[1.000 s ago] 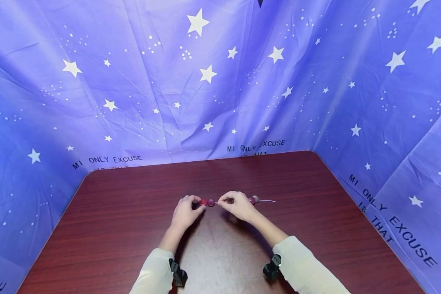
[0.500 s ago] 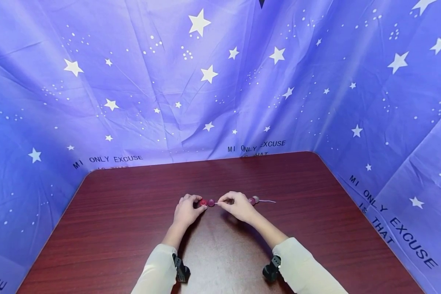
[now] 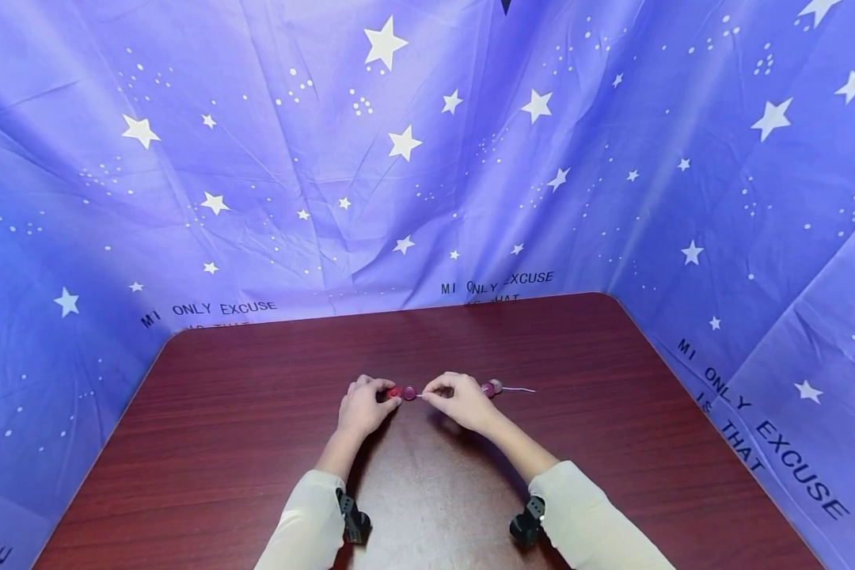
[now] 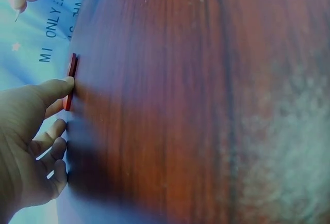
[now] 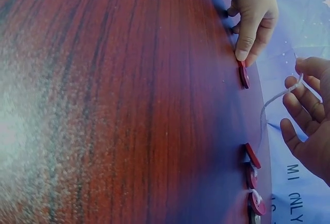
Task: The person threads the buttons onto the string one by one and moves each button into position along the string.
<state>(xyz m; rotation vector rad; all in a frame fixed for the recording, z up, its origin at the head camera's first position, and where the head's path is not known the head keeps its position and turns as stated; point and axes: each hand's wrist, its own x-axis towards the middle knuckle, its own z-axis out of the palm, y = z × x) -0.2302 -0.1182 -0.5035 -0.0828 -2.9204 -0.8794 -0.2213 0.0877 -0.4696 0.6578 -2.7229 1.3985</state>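
Buttons (image 5: 257, 203) lie in a row across the middle of the brown table (image 3: 221, 443), and I count at least six. Two are by the left hand (image 3: 359, 408): one red button (image 3: 395, 392) and one purple button (image 3: 409, 393), side by side. The other four or more sit in a bunch past the right hand (image 3: 459, 400), leaning close together, with one gray button (image 3: 497, 385) at the far end. The last one in the bunch is cut off in the right wrist view, so I cannot tell if more come after it.

One white string (image 5: 281, 95) goes with them. Bits of it show between the buttons in the bunch, and a loose end sticks out past the gray one. I cannot tell if it goes through the purple button.

The left hand pinches the red button between thumb and finger. The right hand pinches the string near its thin tip, just beside the purple button.

The table has one far edge and two side edges in sight, all well apart from the hands. Wide table top shows left, right and in front of them. One blue curtain (image 3: 292, 174) with white stars hangs around the table.

Since one second ago, the left arm has slid a little to the right. The right hand and the bunch look almost the same.
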